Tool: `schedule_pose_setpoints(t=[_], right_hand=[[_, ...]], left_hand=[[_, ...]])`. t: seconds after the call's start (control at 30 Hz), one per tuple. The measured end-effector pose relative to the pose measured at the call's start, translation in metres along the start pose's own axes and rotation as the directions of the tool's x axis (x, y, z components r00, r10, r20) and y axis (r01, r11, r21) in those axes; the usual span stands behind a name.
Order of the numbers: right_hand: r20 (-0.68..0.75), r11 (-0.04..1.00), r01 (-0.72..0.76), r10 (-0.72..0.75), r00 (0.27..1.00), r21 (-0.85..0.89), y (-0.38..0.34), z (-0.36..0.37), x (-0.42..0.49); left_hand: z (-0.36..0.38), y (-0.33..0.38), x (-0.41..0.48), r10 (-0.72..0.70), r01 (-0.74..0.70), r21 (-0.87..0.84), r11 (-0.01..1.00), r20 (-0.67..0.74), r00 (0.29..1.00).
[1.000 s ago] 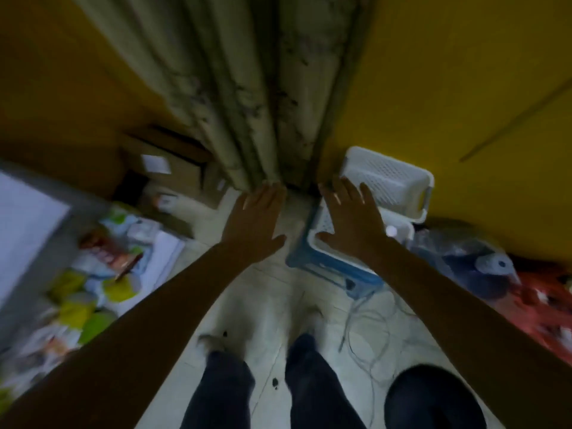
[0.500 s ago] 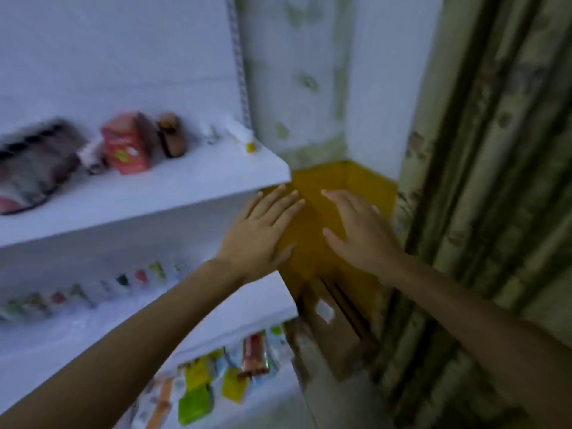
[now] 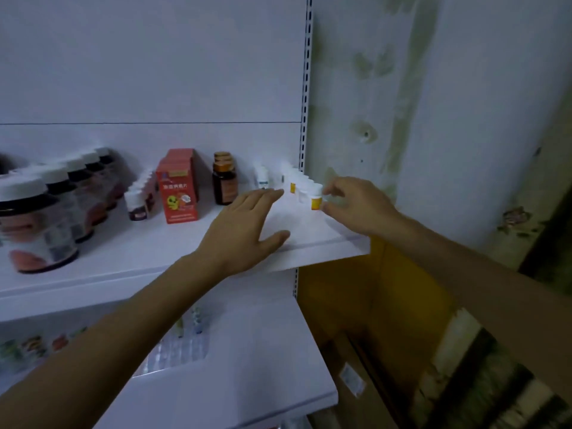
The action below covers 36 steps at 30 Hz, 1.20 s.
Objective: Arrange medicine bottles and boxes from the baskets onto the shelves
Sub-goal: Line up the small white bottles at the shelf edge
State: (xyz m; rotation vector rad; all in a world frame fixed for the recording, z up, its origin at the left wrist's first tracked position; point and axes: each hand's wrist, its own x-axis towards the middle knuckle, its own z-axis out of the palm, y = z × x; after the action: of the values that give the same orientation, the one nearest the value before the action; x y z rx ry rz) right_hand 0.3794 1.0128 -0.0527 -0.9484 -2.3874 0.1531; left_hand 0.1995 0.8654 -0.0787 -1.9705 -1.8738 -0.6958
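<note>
Right hand [image 3: 356, 207]: pinches small white plastic bottle with orange label [image 3: 315, 199] on white shelf [image 3: 328, 241].
Left hand [image 3: 244, 224]: fingers straight, spread over shelf.

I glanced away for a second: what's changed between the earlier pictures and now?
The view swung up to the upper shelf. The right hand, empty before, now pinches a small white bottle with an orange label at the shelf's right end. The left hand stays open and empty.
</note>
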Motion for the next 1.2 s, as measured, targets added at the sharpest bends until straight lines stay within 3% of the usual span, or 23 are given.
schedule_pose_setpoints(t=[0.13,0.3,0.37,0.4,0.47,0.5,0.57,0.63,0.67,0.73,0.8,0.83,0.93,1.03,1.13,1.2], right_hand=[[0.03,0.995,0.053,-0.05,0.998,-0.09,0.02,0.018,0.046],[-0.013,0.974,0.148,-0.152,0.988,-0.173,0.033,0.037,0.07],[-0.016,0.983,0.181,-0.181,0.983,-0.004,0.041,0.04,0.075],[0.01,0.967,0.157,-0.162,0.987,0.203,0.043,0.036,0.077],[0.154,0.747,0.009,-0.149,0.977,0.665,0.045,0.021,0.081],[0.223,0.606,-0.062,-0.195,0.955,0.793,0.045,0.013,0.081],[0.265,0.434,-0.105,-0.328,0.907,0.895,0.048,0.004,0.083],[0.249,0.356,-0.089,-0.434,0.866,0.93,0.049,0.0,0.084],[0.234,0.338,-0.074,-0.462,0.855,0.938,0.049,0.0,0.085],[0.202,0.32,-0.042,-0.487,0.85,0.947,0.048,-0.001,0.087],[0.168,0.31,-0.005,-0.501,0.849,0.951,0.045,-0.002,0.087],[0.155,0.306,0.008,-0.504,0.85,0.952,0.043,-0.003,0.088],[0.146,0.325,0.023,-0.485,0.862,0.945,0.035,-0.003,0.087],[0.131,0.341,0.054,-0.495,0.859,0.938,0.03,-0.004,0.084],[0.113,0.321,0.062,-0.496,0.861,0.945,0.023,-0.004,0.083],[0.105,0.32,0.069,-0.496,0.862,0.945,0.022,-0.004,0.083]], left_hand=[[0.011,-0.006,0.022,-0.002,0.004,-0.07,0.998,0.016,1.0],[0.026,0.0,0.051,-0.136,0.144,-0.165,0.976,0.06,0.989],[0.029,0.007,0.063,-0.196,0.205,-0.241,0.949,0.06,0.979],[0.03,0.011,0.068,-0.252,0.259,-0.315,0.913,0.064,0.966],[0.027,0.021,0.076,-0.379,0.383,-0.52,0.763,0.118,0.918],[0.026,0.026,0.078,-0.417,0.435,-0.619,0.654,0.185,0.89],[0.024,0.033,0.081,-0.415,0.501,-0.787,0.359,0.346,0.841],[0.023,0.038,0.082,-0.379,0.503,-0.864,0.01,0.463,0.801],[0.022,0.039,0.081,-0.369,0.475,-0.874,-0.102,0.477,0.798],[0.018,0.041,0.08,-0.38,0.412,-0.89,-0.193,0.455,0.805],[0.015,0.042,0.077,-0.419,0.367,-0.916,-0.163,0.401,0.815],[0.014,0.042,0.076,-0.453,0.346,-0.934,-0.087,0.346,0.821],[0.015,0.043,0.069,-0.551,0.278,-0.917,0.286,0.081,0.831],[0.017,0.043,0.063,-0.523,0.181,-0.791,0.584,-0.196,0.829],[0.02,0.04,0.061,-0.484,0.155,-0.691,0.706,-0.311,0.818],[0.019,0.039,0.061,-0.49,0.169,-0.694,0.7,-0.294,0.82]])
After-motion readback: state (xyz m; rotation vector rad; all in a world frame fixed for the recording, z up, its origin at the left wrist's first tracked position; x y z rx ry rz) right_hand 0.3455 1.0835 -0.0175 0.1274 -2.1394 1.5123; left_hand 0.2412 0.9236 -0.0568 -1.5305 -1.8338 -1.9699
